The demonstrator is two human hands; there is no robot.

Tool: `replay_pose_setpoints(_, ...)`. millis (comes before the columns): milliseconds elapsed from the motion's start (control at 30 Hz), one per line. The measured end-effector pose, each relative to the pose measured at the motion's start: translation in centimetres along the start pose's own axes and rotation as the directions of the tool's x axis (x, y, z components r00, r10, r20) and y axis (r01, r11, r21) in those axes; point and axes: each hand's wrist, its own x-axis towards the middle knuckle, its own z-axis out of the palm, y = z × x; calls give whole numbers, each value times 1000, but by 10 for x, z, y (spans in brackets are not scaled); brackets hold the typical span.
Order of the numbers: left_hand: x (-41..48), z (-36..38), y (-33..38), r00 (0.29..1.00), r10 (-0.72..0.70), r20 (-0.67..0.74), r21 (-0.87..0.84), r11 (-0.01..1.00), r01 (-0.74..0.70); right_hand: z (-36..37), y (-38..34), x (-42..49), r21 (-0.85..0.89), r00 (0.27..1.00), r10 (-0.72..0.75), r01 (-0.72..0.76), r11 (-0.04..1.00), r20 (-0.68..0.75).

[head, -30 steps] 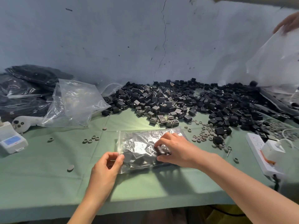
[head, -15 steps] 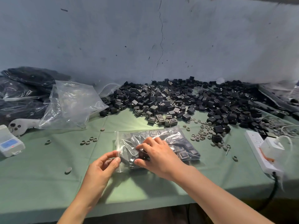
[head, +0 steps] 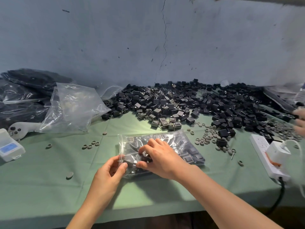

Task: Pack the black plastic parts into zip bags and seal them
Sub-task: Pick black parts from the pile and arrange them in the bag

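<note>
A clear zip bag (head: 181, 142) filled with black plastic parts lies flat on the green table (head: 49, 187), its zip edge facing left. My left hand (head: 109, 172) pinches that zip edge at the lower left corner between thumb and fingers. My right hand (head: 158, 157) lies on top of the bag, fingers curled and pressing on the parts through the film near the same corner. A big heap of loose black plastic parts (head: 189, 104) spreads along the wall behind the bag.
Empty clear bags (head: 72, 106) and dark filled bags (head: 21, 96) pile up at the left. A white scale (head: 9, 146) and a grey controller (head: 21, 128) sit far left. Small grey rings (head: 208, 136) are scattered about. A white power strip (head: 270, 156) lies right; another person's hand (head: 299, 123) shows at the right edge.
My right hand slid left along the bag toward the zip corner and my left hand closed on that edge. The other person's raised bag at upper right has gone.
</note>
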Motion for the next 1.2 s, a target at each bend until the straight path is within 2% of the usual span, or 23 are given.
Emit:
replay_pose_setpoints(67, -1, 2, 1, 999, 14, -34, 26, 1000, -13, -3, 1, -1, 71, 1000, -1, -2, 997, 28)
replay_pose_setpoints(200, -2, 3, 2, 999, 27, -31, 57, 998, -25, -17, 5, -9, 403, 999, 16, -27, 915, 30)
replay_pose_setpoints(267, -3, 3, 3, 998, 52, -26, 82, 995, -49, -21, 11, -14, 356, 997, 74, -59, 933, -28)
replay_pose_setpoints(367, -5, 2, 4, 998, 63, -15, 93, 994, -61, -18, 13, -22, 17, 986, 165, -165, 986, 6)
replay_pose_setpoints(433, -6, 0, 6, 998, 61, 12, 59, 996, -61, -14, 13, -24, -53, 979, 202, -200, 978, 30)
replay_pose_setpoints(600, -7, -8, 8, 996, 19, 91, -36, 999, -16, -23, 17, -26, 98, 979, 187, -194, 976, 76)
replay_pose_setpoints(733, -7, -8, 6, 995, 20, 93, 0, 1000, -21, -25, 20, -29, 165, 987, 143, -153, 974, 68)
replay_pose_setpoints(833, -7, -8, 7, 990, 4, 138, -11, 1000, -3, -26, 23, -28, 299, 981, 189, -166, 940, -48)
replay_pose_setpoints(933, -7, -7, 7, 987, -1, 161, 0, 1000, 1, -28, 28, -28, 445, 879, 366, -208, 871, -305)
replay_pose_setpoints(1100, -9, -5, 11, 999, -3, 45, -70, 998, 6, -15, 35, -36, 449, 557, 583, -373, 812, -591)
replay_pose_setpoints(1133, -10, -5, 12, 999, -4, 52, -64, 998, 7, -9, 35, -41, 441, 517, 599, -406, 800, -611)
replay_pose_setpoints(1200, -10, -3, 15, 997, 0, 75, -40, 999, 3, 5, 35, -49, 406, 521, 608, -457, 792, -599)
